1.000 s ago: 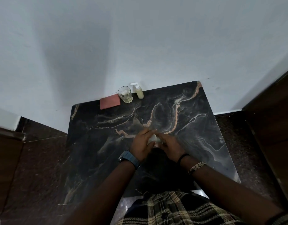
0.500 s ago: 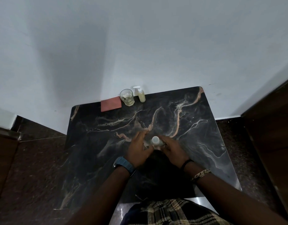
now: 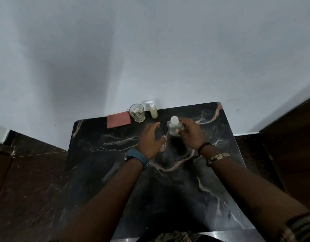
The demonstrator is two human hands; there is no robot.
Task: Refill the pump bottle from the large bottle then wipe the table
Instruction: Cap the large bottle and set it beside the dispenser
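Pump bottle, small and filled with a pale yellowish liquid, is seen upright at the far edge of the dark marbled table, close to the white wall; its white pump head is turned to the left. Just to its left a clear glass is stood, with a little liquid and some pale lumps in it, and left of that a flat reddish cloth is laid on the table top, near the glass.

Nearer the middle of the far half of the table, the large bottle is held by the right hand. It is a clear bottle with a white cap on top, kept roughly upright; whether its base is touching the table cannot be told, since the picture is blurred there. The fingers of the right hand are curled round the right side of the bottle's body, with the thumb laid across its front.

The left hand is held just left of the large bottle, apart from it, with its fingers spread and relaxed and nothing grasped. A blue watch is worn on the left wrist, and a dark band and a pale bracelet are worn on the right wrist.
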